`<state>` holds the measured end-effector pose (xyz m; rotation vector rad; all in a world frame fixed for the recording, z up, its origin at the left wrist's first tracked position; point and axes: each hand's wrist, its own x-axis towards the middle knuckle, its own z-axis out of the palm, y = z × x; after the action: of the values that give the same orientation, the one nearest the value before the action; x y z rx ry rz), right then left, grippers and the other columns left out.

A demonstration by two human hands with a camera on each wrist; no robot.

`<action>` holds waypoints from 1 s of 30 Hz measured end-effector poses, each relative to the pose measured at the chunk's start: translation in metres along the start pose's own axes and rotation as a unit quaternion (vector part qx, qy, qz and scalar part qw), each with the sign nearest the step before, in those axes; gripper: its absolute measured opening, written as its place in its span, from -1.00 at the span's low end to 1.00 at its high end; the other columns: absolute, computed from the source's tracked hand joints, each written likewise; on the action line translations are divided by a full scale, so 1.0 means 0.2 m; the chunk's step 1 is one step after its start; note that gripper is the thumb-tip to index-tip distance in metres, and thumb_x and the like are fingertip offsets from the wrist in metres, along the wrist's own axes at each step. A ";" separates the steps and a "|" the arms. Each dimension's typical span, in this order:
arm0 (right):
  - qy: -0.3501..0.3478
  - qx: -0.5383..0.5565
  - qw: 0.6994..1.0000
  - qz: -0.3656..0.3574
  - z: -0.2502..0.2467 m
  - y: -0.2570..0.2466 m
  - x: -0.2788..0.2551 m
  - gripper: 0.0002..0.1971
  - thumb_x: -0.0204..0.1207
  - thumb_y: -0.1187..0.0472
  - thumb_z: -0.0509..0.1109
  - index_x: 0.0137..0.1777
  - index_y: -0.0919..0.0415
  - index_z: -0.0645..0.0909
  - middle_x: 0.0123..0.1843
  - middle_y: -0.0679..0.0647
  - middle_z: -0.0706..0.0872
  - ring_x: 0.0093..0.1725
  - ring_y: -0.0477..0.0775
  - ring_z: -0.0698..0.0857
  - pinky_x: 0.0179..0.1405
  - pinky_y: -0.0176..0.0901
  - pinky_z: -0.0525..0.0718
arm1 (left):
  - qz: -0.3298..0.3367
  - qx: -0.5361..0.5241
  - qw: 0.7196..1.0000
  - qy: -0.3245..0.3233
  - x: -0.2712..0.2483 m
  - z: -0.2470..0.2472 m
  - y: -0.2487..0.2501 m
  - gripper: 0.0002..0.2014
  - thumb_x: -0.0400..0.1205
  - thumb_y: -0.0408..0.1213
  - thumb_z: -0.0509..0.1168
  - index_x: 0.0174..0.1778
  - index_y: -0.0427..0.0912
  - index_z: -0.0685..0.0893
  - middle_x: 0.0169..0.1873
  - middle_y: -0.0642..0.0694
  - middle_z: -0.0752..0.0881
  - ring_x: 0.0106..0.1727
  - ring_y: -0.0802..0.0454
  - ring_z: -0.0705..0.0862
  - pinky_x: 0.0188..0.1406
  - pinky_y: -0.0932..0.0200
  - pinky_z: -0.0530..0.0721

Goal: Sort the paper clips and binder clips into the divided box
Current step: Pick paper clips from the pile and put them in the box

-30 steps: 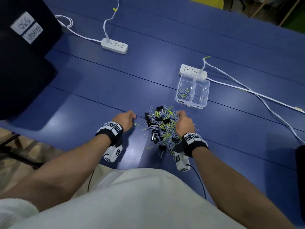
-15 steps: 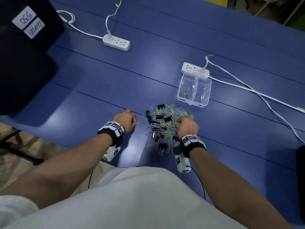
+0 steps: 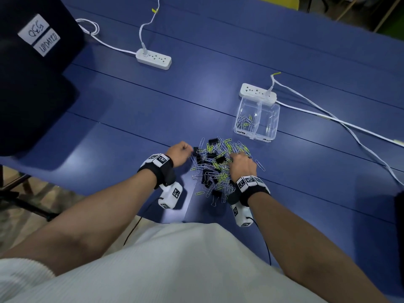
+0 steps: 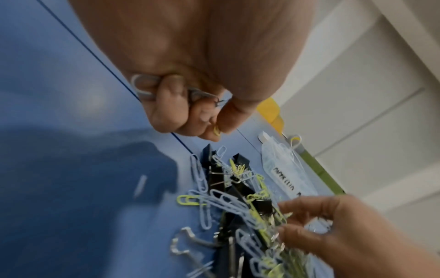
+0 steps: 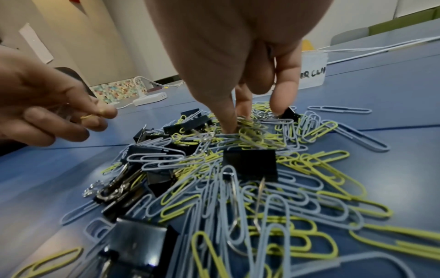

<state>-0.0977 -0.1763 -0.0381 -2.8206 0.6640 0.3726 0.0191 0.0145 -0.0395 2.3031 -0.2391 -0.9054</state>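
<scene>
Head view puts your left hand (image 3: 179, 153) at the left edge of the pile (image 3: 218, 169) on the blue surface (image 3: 131, 110), its grip curled round several paper clips (image 4: 142, 88); your right hand (image 3: 241, 166) sits on the pile's right side, fingertips (image 5: 229, 126) pinching into the clips; black binder clips (image 5: 250, 165) lie mixed among them; bare surface separates the pile from the divided box (image 3: 256, 119), whose left compartment holds clips; its wall labels are illegible; a dark case (image 3: 32, 62) reads "UPDATE".
</scene>
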 end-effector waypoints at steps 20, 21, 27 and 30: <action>-0.128 0.524 0.816 0.207 -0.04 0.20 -0.04 -0.75 0.56 0.23 0.10 -0.29 0.05 0.53 -0.40 -0.05 0.38 -0.51 -0.13 0.33 -0.48 -0.23 0.35 | 0.007 0.100 0.994 0.038 0.15 0.15 0.32 -0.56 0.69 -0.10 -0.01 -0.17 -0.29 0.69 -0.21 -0.24 0.72 -0.21 -0.19 0.60 -0.19 0.10 0.55; -0.125 0.568 0.782 0.223 -0.04 0.22 -0.04 -0.73 0.57 0.21 0.06 -0.26 0.08 0.56 -0.46 -0.05 0.31 -0.61 -0.14 0.24 -0.62 -0.31 0.22 | 0.004 0.117 0.992 0.040 0.15 0.16 0.33 -0.55 0.68 -0.01 0.01 -0.18 -0.29 0.66 -0.22 -0.23 0.70 -0.21 -0.20 0.59 -0.20 0.09 0.54; -0.151 0.668 0.702 0.195 -0.09 0.19 -0.08 -0.66 0.56 0.09 -0.01 -0.38 0.14 0.45 -0.59 -0.05 0.34 -0.73 -0.09 0.15 -0.73 -0.47 0.04 | 0.048 0.221 0.973 0.053 0.13 0.24 0.29 -0.66 0.53 0.09 0.33 -0.04 -0.13 0.61 -0.16 -0.11 0.70 -0.11 -0.14 0.67 -0.26 0.13 0.56; -0.172 0.667 0.699 0.192 -0.09 0.19 -0.08 -0.60 0.57 -0.06 0.15 -0.46 0.10 0.42 -0.59 -0.07 0.31 -0.74 -0.10 0.16 -0.73 -0.45 0.05 | 0.065 0.205 0.975 0.058 0.13 0.26 0.28 -0.75 0.57 -0.01 0.31 -0.05 -0.14 0.61 -0.11 -0.14 0.72 -0.11 -0.15 0.67 -0.23 0.10 0.58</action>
<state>-0.1249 -0.2079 -0.0225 -1.1708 0.8979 0.2737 0.0075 -0.0645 -0.0471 2.6699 -0.5635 -0.7016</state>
